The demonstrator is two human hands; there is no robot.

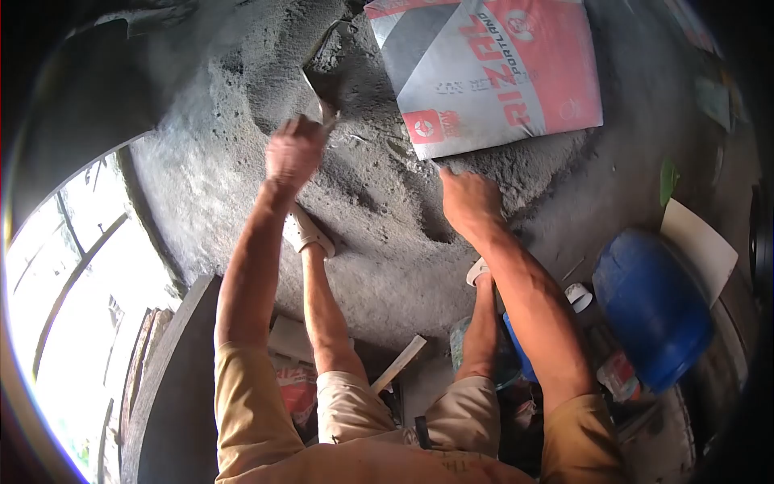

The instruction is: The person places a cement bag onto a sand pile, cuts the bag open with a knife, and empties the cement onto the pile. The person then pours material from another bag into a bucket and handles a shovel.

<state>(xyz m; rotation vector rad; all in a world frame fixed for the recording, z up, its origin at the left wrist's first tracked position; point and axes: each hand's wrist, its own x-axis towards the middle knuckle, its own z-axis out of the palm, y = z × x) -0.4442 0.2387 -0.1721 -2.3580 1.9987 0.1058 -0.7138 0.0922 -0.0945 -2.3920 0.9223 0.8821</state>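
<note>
My left hand [293, 155], slightly blurred, is closed round the handle end of a trowel [324, 87]. Its metal blade points away over the heap of grey sand [278, 77], and some of the grey mix lies on it. A red, grey and white paper bag of Portland cement [492, 77] lies on the right part of the heap. Just below the bag's near left corner, my right hand [472, 200] has its fingers closed. A small pale tip shows at those fingertips; I cannot tell whether it belongs to the bag or to a held object.
My feet in pale clogs [306, 231] stand on the concrete floor [387, 282] near the heap's edge. A blue plastic drum [655, 310] lies at the right beside a pale board [700, 248]. Behind my legs are a wooden stick [401, 363] and another red bag [296, 391].
</note>
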